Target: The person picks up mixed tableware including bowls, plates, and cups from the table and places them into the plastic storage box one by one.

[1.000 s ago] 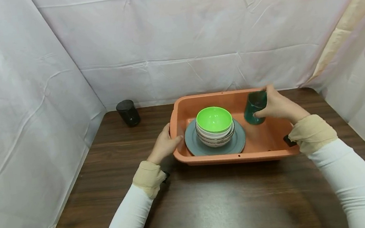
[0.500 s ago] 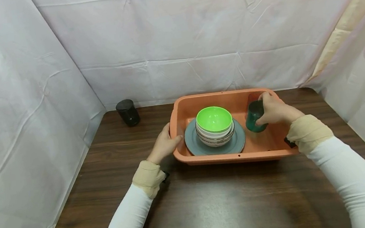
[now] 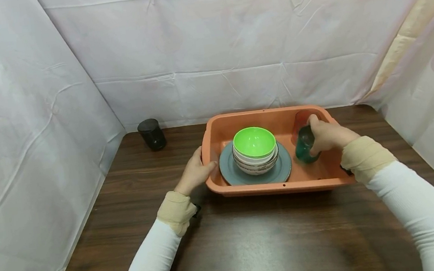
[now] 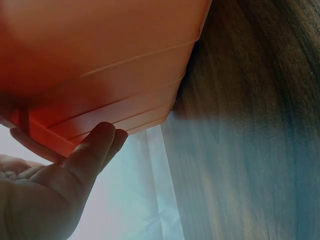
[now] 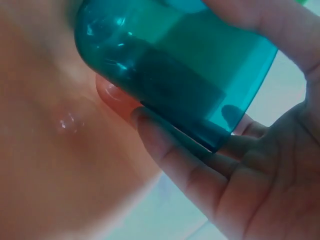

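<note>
My right hand (image 3: pixel 326 134) grips a see-through teal cup (image 3: pixel 303 148) inside the right part of an orange plastic basin (image 3: pixel 308 184). In the right wrist view, the thumb and fingers wrap the teal cup (image 5: pixel 170 70) near its rim. Just behind it, a see-through red cup (image 3: pixel 299 121) shows, partly hidden by the hand and teal cup. My left hand (image 3: pixel 195 172) holds the basin's left end, thumb over the rim; the left wrist view has its fingers (image 4: pixel 89 150) against the outer wall. On a grey-blue plate (image 3: pixel 227 170) in the basin, a bright green bowl (image 3: pixel 254 142) tops stacked bowls.
A dark grey cup (image 3: pixel 153 135) stands at the back left of the brown wood table (image 3: pixel 262 243). White sheets (image 3: pixel 205 42) hang behind the table and at both sides.
My right hand has brought the teal cup toward me and lower in the basin, uncovering the red cup behind it. The left hand stays on the basin's rim.
</note>
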### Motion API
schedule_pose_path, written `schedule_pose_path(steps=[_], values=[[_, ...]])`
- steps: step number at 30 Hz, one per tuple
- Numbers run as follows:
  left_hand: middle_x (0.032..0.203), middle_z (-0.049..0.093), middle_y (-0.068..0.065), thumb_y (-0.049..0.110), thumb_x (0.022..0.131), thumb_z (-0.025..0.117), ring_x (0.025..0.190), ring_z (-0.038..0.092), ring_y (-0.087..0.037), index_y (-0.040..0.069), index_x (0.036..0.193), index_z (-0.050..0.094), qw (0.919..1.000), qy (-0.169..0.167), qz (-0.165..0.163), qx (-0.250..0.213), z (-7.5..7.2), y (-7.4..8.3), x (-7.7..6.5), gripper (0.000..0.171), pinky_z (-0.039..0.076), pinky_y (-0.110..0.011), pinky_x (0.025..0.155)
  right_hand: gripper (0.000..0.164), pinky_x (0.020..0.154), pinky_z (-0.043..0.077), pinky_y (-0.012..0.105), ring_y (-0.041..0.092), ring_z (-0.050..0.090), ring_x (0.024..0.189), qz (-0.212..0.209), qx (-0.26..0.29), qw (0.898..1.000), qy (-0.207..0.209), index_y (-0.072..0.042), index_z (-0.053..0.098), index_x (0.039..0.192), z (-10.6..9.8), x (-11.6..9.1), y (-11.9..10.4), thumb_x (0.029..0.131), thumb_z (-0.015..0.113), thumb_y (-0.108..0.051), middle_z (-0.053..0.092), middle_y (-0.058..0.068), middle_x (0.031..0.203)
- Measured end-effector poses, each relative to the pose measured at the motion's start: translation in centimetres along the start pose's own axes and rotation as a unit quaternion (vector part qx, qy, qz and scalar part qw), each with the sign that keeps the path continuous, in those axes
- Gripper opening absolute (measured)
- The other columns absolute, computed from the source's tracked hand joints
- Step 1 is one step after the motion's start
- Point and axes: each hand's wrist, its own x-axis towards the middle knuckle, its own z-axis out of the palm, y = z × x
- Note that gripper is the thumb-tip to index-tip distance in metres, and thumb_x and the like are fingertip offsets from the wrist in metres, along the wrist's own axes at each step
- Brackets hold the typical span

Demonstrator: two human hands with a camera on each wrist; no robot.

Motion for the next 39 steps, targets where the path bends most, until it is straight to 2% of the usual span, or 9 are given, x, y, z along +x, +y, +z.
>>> schedule_pose_path(steps=[12, 15, 18, 22, 25, 28, 31, 36, 39], values=[[0.155, 0.061, -0.036, 0.010, 0.111, 0.064, 0.134, 0.071, -0.049, -0.006, 0.174, 0.031, 1.0000, -0.006, 0.005, -0.003, -0.2, 0.2, -0.2, 0.073, 0.064, -0.056, 0.110, 0.078, 0.092, 0.055, 0.051, 0.040, 0.064, 0.101, 0.014, -0.034, 0.999, -0.011, 0.006, 0.030, 0.128, 0.1, 0.2, -0.1, 0.080, 0.090, -0.006, 0.061, 0.032, 0.115], [0.152, 0.063, -0.035, 0.015, 0.110, 0.067, 0.130, 0.074, -0.045, -0.006, 0.173, 0.033, 0.9997, -0.009, 0.024, -0.004, -0.2, -0.7, 0.2, 0.075, 0.066, -0.052, 0.105, 0.080, 0.094, 0.054, 0.049, 0.038, 0.063, 0.104, 0.015, -0.027, 0.999, -0.018, 0.004, 0.031, 0.131, 0.1, 0.6, 0.3, 0.080, 0.091, -0.007, 0.061, 0.032, 0.117], [0.146, 0.067, -0.032, 0.023, 0.109, 0.070, 0.120, 0.078, -0.038, -0.006, 0.171, 0.034, 0.9988, -0.006, 0.048, 0.001, -0.1, -3.6, 2.1, 0.077, 0.069, -0.045, 0.095, 0.084, 0.097, 0.055, 0.052, 0.040, 0.065, 0.108, 0.009, -0.011, 0.999, -0.031, 0.008, 0.028, 0.137, -0.3, 0.4, 0.1, 0.084, 0.092, -0.007, 0.062, 0.038, 0.125], [0.149, 0.066, -0.031, 0.024, 0.108, 0.072, 0.121, 0.078, -0.038, -0.002, 0.173, 0.034, 0.9993, -0.007, 0.037, -0.002, 0.0, -5.8, 3.8, 0.080, 0.069, -0.047, 0.096, 0.087, 0.100, 0.057, 0.060, 0.046, 0.068, 0.116, 0.006, -0.007, 0.999, -0.038, 0.013, 0.025, 0.143, -0.9, -0.3, -0.6, 0.089, 0.090, -0.007, 0.061, 0.046, 0.137], [0.151, 0.065, -0.030, 0.023, 0.109, 0.071, 0.124, 0.077, -0.039, 0.001, 0.175, 0.032, 0.9997, -0.010, 0.024, -0.004, 0.0, -5.7, 3.9, 0.080, 0.068, -0.050, 0.099, 0.086, 0.106, 0.055, 0.065, 0.053, 0.066, 0.125, 0.008, -0.015, 0.999, -0.032, 0.016, 0.027, 0.145, -1.3, -0.7, -0.8, 0.089, 0.088, -0.007, 0.057, 0.048, 0.142], [0.145, 0.070, -0.022, 0.029, 0.108, 0.073, 0.116, 0.079, -0.028, 0.004, 0.175, 0.034, 0.9994, -0.004, 0.035, 0.000, 0.0, -7.0, 4.7, 0.081, 0.069, -0.039, 0.093, 0.083, 0.111, 0.052, 0.070, 0.058, 0.061, 0.132, 0.006, -0.018, 0.999, -0.026, 0.018, 0.029, 0.145, -1.7, -1.0, -0.8, 0.088, 0.086, -0.006, 0.055, 0.048, 0.144], [0.147, 0.069, -0.023, 0.027, 0.108, 0.072, 0.118, 0.079, -0.030, 0.002, 0.175, 0.034, 0.9994, -0.008, 0.034, -0.006, -0.2, -5.6, 3.7, 0.081, 0.069, -0.041, 0.095, 0.080, 0.116, 0.049, 0.073, 0.061, 0.057, 0.138, 0.005, -0.009, 1.000, -0.026, 0.018, 0.030, 0.145, -2.0, -1.4, -0.7, 0.091, 0.084, -0.008, 0.052, 0.048, 0.148], [0.153, 0.062, -0.034, 0.015, 0.110, 0.067, 0.130, 0.074, -0.045, -0.004, 0.174, 0.032, 0.9998, -0.013, 0.011, -0.014, -0.4, -0.7, 0.4, 0.075, 0.066, -0.053, 0.106, 0.067, 0.114, 0.048, 0.073, 0.062, 0.056, 0.138, -0.019, 0.008, 1.000, -0.020, 0.016, 0.036, 0.139, -2.5, -1.8, 0.0, 0.097, 0.082, -0.008, 0.052, 0.048, 0.145], [0.150, 0.064, -0.032, 0.018, 0.110, 0.069, 0.125, 0.076, -0.041, -0.004, 0.173, 0.034, 0.9996, -0.009, 0.023, -0.011, -0.4, -1.7, 1.1, 0.075, 0.068, -0.048, 0.100, 0.064, 0.113, 0.049, 0.073, 0.064, 0.056, 0.138, -0.032, 0.007, 0.999, -0.012, 0.015, 0.037, 0.138, -2.6, -1.9, 0.4, 0.099, 0.081, -0.010, 0.053, 0.050, 0.144]])
